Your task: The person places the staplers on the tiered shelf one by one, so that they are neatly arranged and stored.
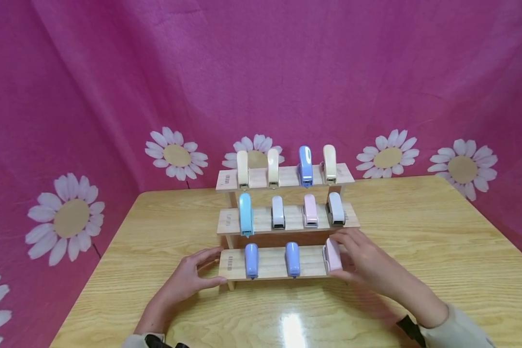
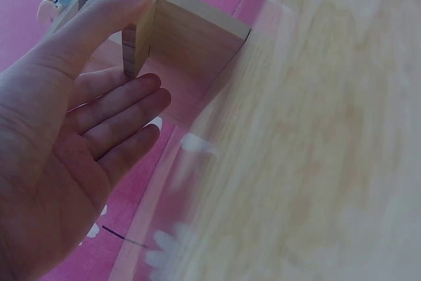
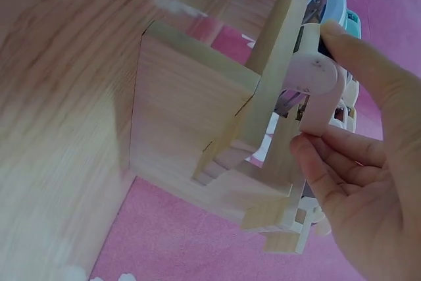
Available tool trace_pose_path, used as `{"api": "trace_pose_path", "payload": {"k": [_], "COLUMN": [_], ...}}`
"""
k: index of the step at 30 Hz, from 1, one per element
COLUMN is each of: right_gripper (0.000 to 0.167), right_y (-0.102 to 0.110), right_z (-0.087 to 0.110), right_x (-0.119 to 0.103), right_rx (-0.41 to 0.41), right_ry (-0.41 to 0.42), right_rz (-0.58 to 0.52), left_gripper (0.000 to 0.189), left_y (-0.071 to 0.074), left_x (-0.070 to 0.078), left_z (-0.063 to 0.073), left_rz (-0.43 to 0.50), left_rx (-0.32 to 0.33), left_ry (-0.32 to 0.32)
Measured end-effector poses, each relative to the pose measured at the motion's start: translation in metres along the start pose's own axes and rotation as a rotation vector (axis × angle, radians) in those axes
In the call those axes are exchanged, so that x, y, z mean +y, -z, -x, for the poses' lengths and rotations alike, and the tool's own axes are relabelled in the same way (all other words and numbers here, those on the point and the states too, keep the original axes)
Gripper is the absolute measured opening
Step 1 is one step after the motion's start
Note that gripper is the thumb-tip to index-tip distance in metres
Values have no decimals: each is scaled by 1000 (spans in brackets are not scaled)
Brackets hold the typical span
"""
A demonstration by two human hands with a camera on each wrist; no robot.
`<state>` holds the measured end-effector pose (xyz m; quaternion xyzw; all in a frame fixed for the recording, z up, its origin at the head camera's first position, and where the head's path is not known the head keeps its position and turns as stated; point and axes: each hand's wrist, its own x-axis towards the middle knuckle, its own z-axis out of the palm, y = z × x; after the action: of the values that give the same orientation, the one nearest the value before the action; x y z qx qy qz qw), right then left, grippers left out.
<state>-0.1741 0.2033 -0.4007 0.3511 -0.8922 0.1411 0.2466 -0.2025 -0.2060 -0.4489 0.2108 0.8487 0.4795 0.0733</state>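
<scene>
A three-tier wooden display rack (image 1: 269, 263) stands on the table, holding several small staplers. At the left end of its lowest shelf, my left hand (image 1: 192, 276) holds the board between the thumb at the front edge and the fingers at the back. My right hand (image 1: 365, 258) pinches a pale pink stapler (image 1: 333, 255) at that shelf's right end, thumb and fingertips on either end of it in the right wrist view. The stapler sits tilted slightly sideways; whether it touches the board is hard to tell. Two periwinkle staplers (image 1: 293, 259) share this shelf.
On the middle shelf are a light blue stapler (image 1: 246, 215), two whitish ones and a pink stapler (image 1: 311, 210). The top shelf carries three cream staplers and a blue stapler (image 1: 305, 166). A pink flowered cloth (image 1: 261, 72) hangs behind the wood-grain table (image 1: 417, 232).
</scene>
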Motion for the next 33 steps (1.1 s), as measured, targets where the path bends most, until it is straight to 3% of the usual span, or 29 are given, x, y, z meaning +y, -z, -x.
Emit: {"api": "trace_pose_path", "payload": {"k": [6, 19, 23, 29, 31, 33], "right_gripper": [72, 72, 72, 67, 67, 70], "right_y": [-1, -2, 2, 13, 14, 14], "right_z": [2, 6, 11, 11, 9, 8], "right_x": [1, 2, 5, 19, 27, 36], "right_rx": [-23, -20, 50, 234, 302, 355], "right_ry": [-20, -24, -31, -5, -22, -70], "right_rz": [-6, 5, 16, -19, -11, 7], "left_gripper": [72, 72, 73, 75, 75, 72], "left_y": [0, 1, 1, 2, 2, 4], "left_x": [0, 1, 2, 4, 7, 12], "left_z": [0, 1, 1, 1, 2, 2], "left_rz": [-36, 3, 15, -30, -69, -92], "left_rx": [11, -16, -25, -15, 10, 82], "left_ry": [-15, 8, 12, 27, 25, 37]}}
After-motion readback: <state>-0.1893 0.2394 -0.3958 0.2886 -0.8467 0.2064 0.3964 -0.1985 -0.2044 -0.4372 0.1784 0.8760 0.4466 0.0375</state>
